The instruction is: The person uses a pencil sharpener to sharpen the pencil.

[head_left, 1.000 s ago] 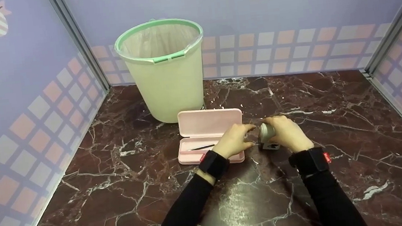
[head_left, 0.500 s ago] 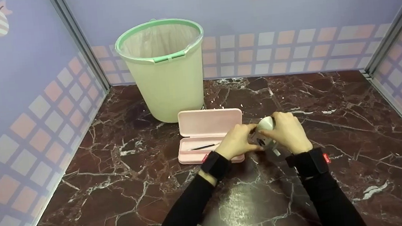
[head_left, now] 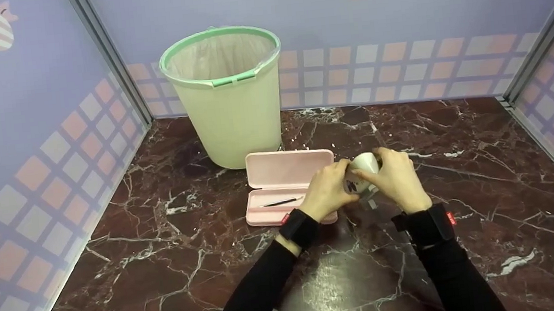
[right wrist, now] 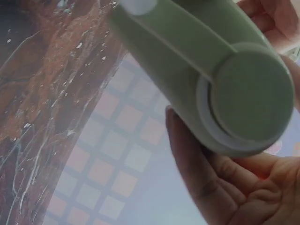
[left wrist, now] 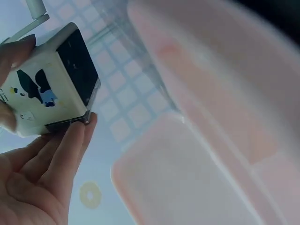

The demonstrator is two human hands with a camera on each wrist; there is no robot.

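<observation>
A pale green hand-crank pencil sharpener (head_left: 363,164) is held tilted just above the tabletop, right of the pencil case. In the left wrist view the sharpener (left wrist: 47,86) shows a cartoon print and a dark end face; its round crank hub (right wrist: 253,96) faces the right wrist camera. My left hand (head_left: 328,191) holds it from the left, fingers against its base edge. From the other side, my right hand (head_left: 397,179) grips it with thumb and fingers. The open pink pencil case (head_left: 290,167) lies partly under my left hand, with a thin black pencil (head_left: 281,202) inside.
Behind the case stands a tall pale bin (head_left: 235,119) with a green rim and a clear liner. Small white crumbs (head_left: 307,147) lie scattered on the dark marbled table (head_left: 132,291). Patterned panels (head_left: 426,14) wall in the back and both sides.
The sharpener has been lifted and tilted in my right hand, moving slightly away and to the left. My left hand, apart from it at first, has closed in and now holds it too.
</observation>
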